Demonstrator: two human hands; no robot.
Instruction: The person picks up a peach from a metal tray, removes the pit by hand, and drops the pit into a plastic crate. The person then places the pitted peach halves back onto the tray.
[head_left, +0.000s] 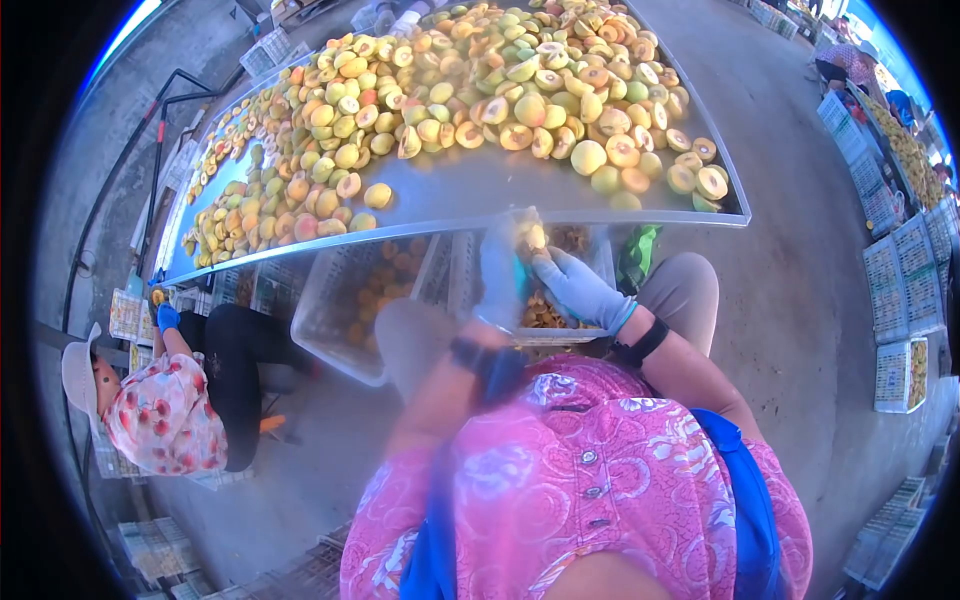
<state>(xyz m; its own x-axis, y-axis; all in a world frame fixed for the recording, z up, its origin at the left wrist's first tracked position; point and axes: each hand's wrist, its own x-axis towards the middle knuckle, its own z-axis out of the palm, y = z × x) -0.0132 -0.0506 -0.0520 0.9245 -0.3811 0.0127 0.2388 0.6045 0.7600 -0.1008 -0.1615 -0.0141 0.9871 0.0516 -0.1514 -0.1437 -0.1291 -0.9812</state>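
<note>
Both my hands wear pale gloves and meet just below the front rim of a metal table [450, 222] heaped with yellow-orange halved fruit [520, 110]. A small pale yellow piece of fruit [532, 236] is between them. My left hand [502, 275] is blurred by motion, and its fingers are too smeared to read. The fingers of my right hand [582, 288] are bent together at the lower side of the piece. Under my hands stands a crate [600, 255] holding orange-brown scraps [543, 313].
A white crate [340, 345] with fruit stands left of my knees. At the far left a person [165, 415] in a hat and blue gloves sits by the table. Stacked crates [910, 270] and another fruit-covered table [900, 150] are on the right.
</note>
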